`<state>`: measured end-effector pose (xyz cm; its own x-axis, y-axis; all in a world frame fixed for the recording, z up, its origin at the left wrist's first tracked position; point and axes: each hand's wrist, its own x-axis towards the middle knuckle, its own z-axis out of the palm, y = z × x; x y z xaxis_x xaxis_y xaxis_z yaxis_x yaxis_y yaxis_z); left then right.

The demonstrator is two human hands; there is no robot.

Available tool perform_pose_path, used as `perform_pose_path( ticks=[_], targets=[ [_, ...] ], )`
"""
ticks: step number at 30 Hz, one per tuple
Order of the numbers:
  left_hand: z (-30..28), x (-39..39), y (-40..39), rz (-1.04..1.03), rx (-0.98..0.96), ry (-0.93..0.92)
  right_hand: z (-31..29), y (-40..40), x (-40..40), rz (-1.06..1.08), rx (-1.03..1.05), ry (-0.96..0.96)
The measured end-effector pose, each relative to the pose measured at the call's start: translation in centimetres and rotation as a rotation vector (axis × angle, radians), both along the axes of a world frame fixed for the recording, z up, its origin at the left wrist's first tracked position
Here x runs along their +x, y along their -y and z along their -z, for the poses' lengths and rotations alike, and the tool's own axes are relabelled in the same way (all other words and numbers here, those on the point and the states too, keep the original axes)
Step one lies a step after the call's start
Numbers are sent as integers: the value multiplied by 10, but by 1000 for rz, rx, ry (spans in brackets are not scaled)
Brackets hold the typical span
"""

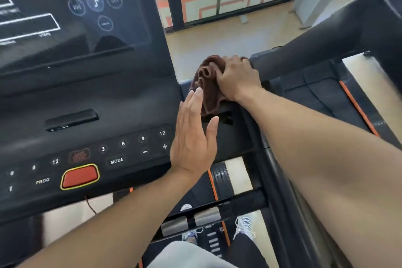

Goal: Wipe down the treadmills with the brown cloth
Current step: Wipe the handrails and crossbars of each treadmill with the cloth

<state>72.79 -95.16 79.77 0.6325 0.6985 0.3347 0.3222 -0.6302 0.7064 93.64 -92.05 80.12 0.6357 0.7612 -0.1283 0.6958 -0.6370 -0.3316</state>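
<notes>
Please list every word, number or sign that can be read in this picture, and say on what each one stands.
"MODE": button on the treadmill console.
"PROG": label beside the red button.
"3", "6", "9", "12", with "-" and "+": right keys.
"9", "12", "1": left keys.
"+", "-", music note, skip signs: screen.
Small red display and the screen's white text: too blurred to read.
</notes>
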Motion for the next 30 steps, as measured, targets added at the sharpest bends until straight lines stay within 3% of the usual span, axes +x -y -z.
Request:
perform_pose_path(
  ticks=[5,9,15,21,30],
  targets=[
    [2,1,-1,-33,21,3,-7,-18,10,-183,-105,46],
    [-1,-1,0,-29,5,28,-10,8,-2,-402,-16,57],
    [-4,-7,0,-40,-77,140,-18,105,-64,-509,72,-146],
    [-4,-9,-2,-75,-208,167,-11,174,-124,-425,-19,-154],
    [-5,-7,-2,-52,-246,171,0,116,-138,-174,-89,-45]
  ],
)
